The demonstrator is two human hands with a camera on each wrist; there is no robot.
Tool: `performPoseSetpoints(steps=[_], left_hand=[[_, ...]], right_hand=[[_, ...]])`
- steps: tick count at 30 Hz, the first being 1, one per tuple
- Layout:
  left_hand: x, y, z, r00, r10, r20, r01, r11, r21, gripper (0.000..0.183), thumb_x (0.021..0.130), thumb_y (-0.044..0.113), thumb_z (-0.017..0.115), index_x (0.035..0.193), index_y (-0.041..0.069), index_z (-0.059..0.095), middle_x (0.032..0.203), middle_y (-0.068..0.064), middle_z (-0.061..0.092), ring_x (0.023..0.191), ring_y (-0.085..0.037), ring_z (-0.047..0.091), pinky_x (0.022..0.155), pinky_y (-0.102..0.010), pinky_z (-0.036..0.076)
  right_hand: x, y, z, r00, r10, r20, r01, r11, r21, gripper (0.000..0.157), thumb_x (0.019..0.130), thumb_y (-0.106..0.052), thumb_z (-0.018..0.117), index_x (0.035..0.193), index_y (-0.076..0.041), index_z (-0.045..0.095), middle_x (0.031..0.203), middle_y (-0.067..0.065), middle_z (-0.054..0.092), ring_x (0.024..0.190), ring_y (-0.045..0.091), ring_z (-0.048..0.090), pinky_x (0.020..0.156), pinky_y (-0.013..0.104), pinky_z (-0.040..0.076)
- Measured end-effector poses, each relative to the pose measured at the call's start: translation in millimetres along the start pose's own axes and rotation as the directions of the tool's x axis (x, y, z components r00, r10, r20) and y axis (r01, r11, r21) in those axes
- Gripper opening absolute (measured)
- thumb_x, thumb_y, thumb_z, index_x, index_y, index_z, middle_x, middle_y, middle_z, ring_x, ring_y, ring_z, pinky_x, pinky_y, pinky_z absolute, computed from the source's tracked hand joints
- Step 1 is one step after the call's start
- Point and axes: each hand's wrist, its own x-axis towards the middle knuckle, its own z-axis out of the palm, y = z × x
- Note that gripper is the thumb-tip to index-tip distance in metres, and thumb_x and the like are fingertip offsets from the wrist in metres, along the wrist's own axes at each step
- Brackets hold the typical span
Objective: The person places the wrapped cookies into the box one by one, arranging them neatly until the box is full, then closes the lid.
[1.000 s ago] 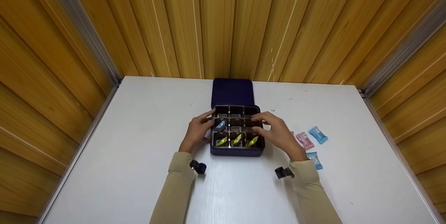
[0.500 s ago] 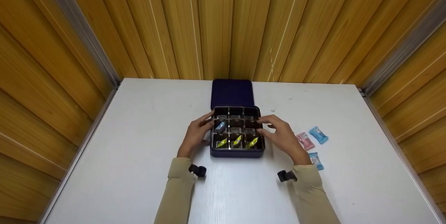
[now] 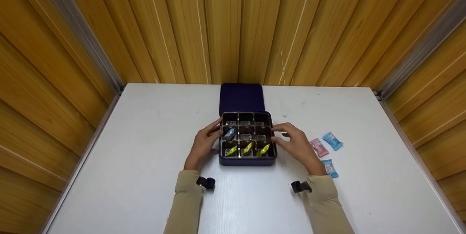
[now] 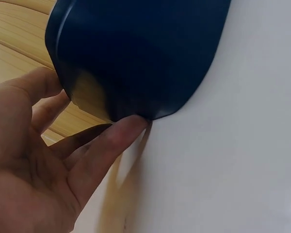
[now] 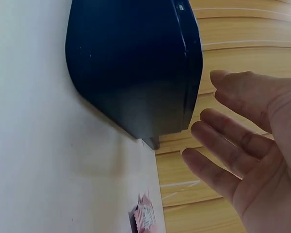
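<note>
A dark blue box (image 3: 247, 162) with a tray of square compartments stands on the white table in the head view. Yellow candies (image 3: 248, 149) lie in its front row, and a dark blue candy (image 3: 229, 134) is in the left compartment of the middle row. The left hand (image 3: 204, 143) touches the box's left side with its fingertips and thumb, as the left wrist view shows too. Beside the right wall is the right hand (image 3: 295, 145), fingers spread and loosely bent; in the right wrist view they are apart from the wall, holding nothing.
Behind the box lies its dark blue lid (image 3: 241, 98). Right of the right hand lie a pink candy (image 3: 319, 147), a blue candy (image 3: 333, 141) and another blue candy (image 3: 330, 168). Wood-patterned walls (image 3: 240, 26) bound the white table (image 3: 164, 117).
The right hand has drawn back from over the box's right compartments to beside its right wall. The left hand has stayed at the left side.
</note>
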Motion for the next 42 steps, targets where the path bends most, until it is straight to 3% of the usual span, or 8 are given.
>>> performPoseSetpoints(steps=[1,6,9,14,22,27,34,42], left_hand=[[-0.7,-0.4,0.0,1.0,0.004,-0.001,-0.004,1.0,0.008,0.05,0.106,0.023,0.066,0.155,0.028,0.058,0.147,-0.017,0.062,0.132,-0.037,0.061,0.081,-0.049,0.065],[-1.2,-2.8,0.4,0.998,0.068,-0.003,-0.068,0.997,0.045,0.049,0.106,0.02,0.065,0.155,0.021,0.058,0.147,-0.018,0.062,0.133,-0.039,0.06,0.109,-0.054,0.05],[-1.1,-3.4,-0.5,0.997,0.079,0.003,-0.079,0.995,0.06,0.049,0.107,0.02,0.065,0.155,0.02,0.058,0.146,-0.019,0.062,0.132,-0.039,0.061,0.109,-0.053,0.051],[-1.5,-3.7,-2.2,0.999,0.035,0.005,-0.035,0.999,0.036,0.049,0.106,0.021,0.066,0.155,0.025,0.059,0.146,-0.017,0.063,0.131,-0.037,0.062,0.087,-0.051,0.063],[0.2,-4.1,-0.3,0.998,0.063,0.015,-0.064,0.998,0.018,0.049,0.107,0.021,0.065,0.156,0.023,0.058,0.143,-0.016,0.065,0.13,-0.034,0.063,0.107,-0.052,0.052],[0.8,-4.6,0.9,0.999,0.047,0.015,-0.047,0.999,0.016,0.049,0.107,0.022,0.066,0.155,0.025,0.058,0.143,-0.015,0.065,0.13,-0.033,0.063,0.102,-0.049,0.056],[0.5,-5.6,0.4,1.0,0.001,0.015,-0.001,1.0,-0.023,0.05,0.107,0.025,0.066,0.155,0.028,0.058,0.147,-0.014,0.062,0.129,-0.036,0.063,0.068,-0.046,0.066],[1.2,-7.9,-1.0,0.999,-0.018,0.031,0.02,0.998,-0.061,0.05,0.107,0.025,0.066,0.156,0.028,0.057,0.15,-0.015,0.06,0.128,-0.036,0.063,0.064,-0.045,0.066]], right_hand=[[-1,1,-1.2,1.0,0.003,-0.004,-0.003,1.0,-0.005,0.03,0.093,-0.006,0.083,0.121,0.0,0.074,0.126,0.011,0.071,0.119,0.034,0.067,0.101,0.055,0.056],[-4,7,-9.4,0.999,0.025,-0.04,-0.026,0.999,-0.033,0.031,0.092,-0.003,0.083,0.122,-0.001,0.074,0.125,0.012,0.071,0.118,0.036,0.068,0.1,0.054,0.057],[-6,11,-15.4,0.997,0.032,-0.068,-0.035,0.999,-0.034,0.031,0.092,0.001,0.082,0.121,0.001,0.073,0.123,0.015,0.071,0.117,0.039,0.068,0.1,0.055,0.057],[-8,17,-27.1,0.991,0.095,-0.095,-0.099,0.994,-0.042,0.028,0.095,-0.001,0.079,0.122,0.001,0.072,0.126,0.018,0.069,0.118,0.043,0.067,0.101,0.059,0.055],[-16,29,-45.9,0.972,0.204,-0.113,-0.217,0.97,-0.108,0.033,0.099,-0.007,0.076,0.129,0.004,0.068,0.136,0.023,0.064,0.129,0.045,0.06,0.107,0.061,0.05],[-24,38,-60.1,0.963,0.234,-0.132,-0.253,0.955,-0.152,0.035,0.1,-0.003,0.074,0.133,0.004,0.065,0.139,0.026,0.06,0.132,0.048,0.055,0.109,0.06,0.048],[-33,51,-78.4,0.946,0.285,-0.158,-0.309,0.938,-0.156,0.037,0.101,-0.003,0.072,0.135,0.006,0.062,0.141,0.028,0.057,0.134,0.05,0.052,0.111,0.06,0.047],[-42,58,-92.4,0.928,0.319,-0.19,-0.347,0.928,-0.134,0.037,0.102,-0.006,0.071,0.136,0.007,0.063,0.142,0.029,0.056,0.131,0.054,0.052,0.109,0.064,0.045]])
